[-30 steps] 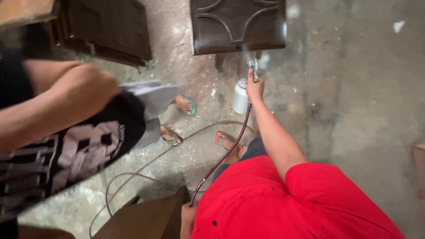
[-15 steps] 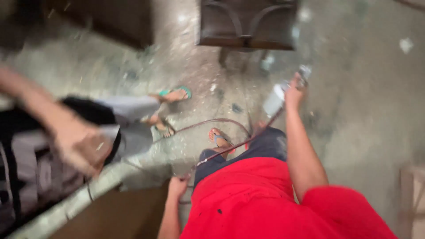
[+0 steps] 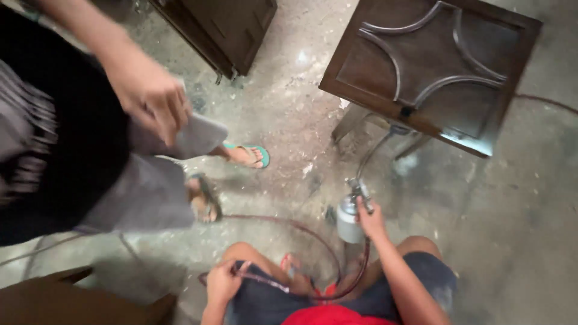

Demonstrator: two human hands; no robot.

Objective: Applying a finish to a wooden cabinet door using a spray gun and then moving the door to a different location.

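Head view, looking down at a concrete floor (image 3: 481, 241) marked with dust and pale overspray. Right hand (image 3: 371, 219) is closed around the grip of a spray gun (image 3: 352, 212); its metal cup hangs beside the wrist and the nozzle points up and away toward a dark brown carved wooden panel (image 3: 430, 69), which rests raised on a stand. Gun and panel are apart, with bare floor between them. Left hand (image 3: 223, 283) is closed on a reddish-brown air hose (image 3: 328, 253) down by the left knee; from there the hose loops across the floor, past the person's feet and back up to the gun. A second person stands close on the left: hand (image 3: 150, 99) blurred in mid-air, grey shorts (image 3: 153, 186), feet in green flip-flops (image 3: 250, 156), the nearer foot just beside the hose loop. A second dark cabinet piece (image 3: 223, 30) lies at the top edge. Risks, as judgement: the loop lies near both people's feet, so a step could snag it and jerk the gun off line, streaking the panel. Spraying from this low angle could leave the far edge thin or make runs on the near one. Drifting mist could reach the bystander's legs or the other cabinet piece. Whether the trigger is pressed cannot be told.
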